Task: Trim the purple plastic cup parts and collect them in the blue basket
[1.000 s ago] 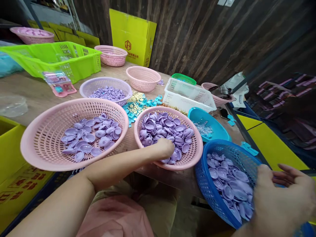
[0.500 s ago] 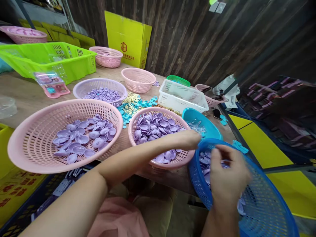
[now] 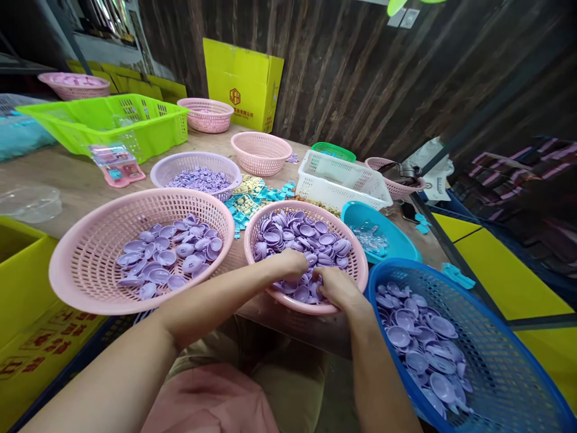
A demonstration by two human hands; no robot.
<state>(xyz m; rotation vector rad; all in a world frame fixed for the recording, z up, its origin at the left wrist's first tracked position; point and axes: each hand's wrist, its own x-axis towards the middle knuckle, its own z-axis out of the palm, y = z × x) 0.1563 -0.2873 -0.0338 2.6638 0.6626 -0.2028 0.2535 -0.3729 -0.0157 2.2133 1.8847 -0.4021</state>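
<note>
Both hands reach into the middle pink basket (image 3: 356,273), which is heaped with small purple plastic shells (image 3: 306,231). My left hand (image 3: 291,264) rests curled on the near side of the heap, fingers down among the pieces. My right hand (image 3: 338,285) is beside it, fingers also dug into the shells at the basket's near rim. What either hand grips is hidden by the fingers. A large pink basket (image 3: 81,264) at the left holds more purple shells (image 3: 169,255). A blue basket (image 3: 496,361) at the lower right holds another batch of purple shells (image 3: 424,340).
Farther back on the wooden table stand a lilac basket of small purple parts (image 3: 198,171), an empty pink basket (image 3: 261,150), a white crate (image 3: 342,180), a turquoise bowl (image 3: 387,240), a green crate (image 3: 112,120) and a yellow box (image 3: 243,84). Loose teal and yellow pieces (image 3: 255,192) lie between.
My right hand left the blue basket and came left into the middle pink basket. My left hand drew back from the blue basket's rim into the same pink basket.
</note>
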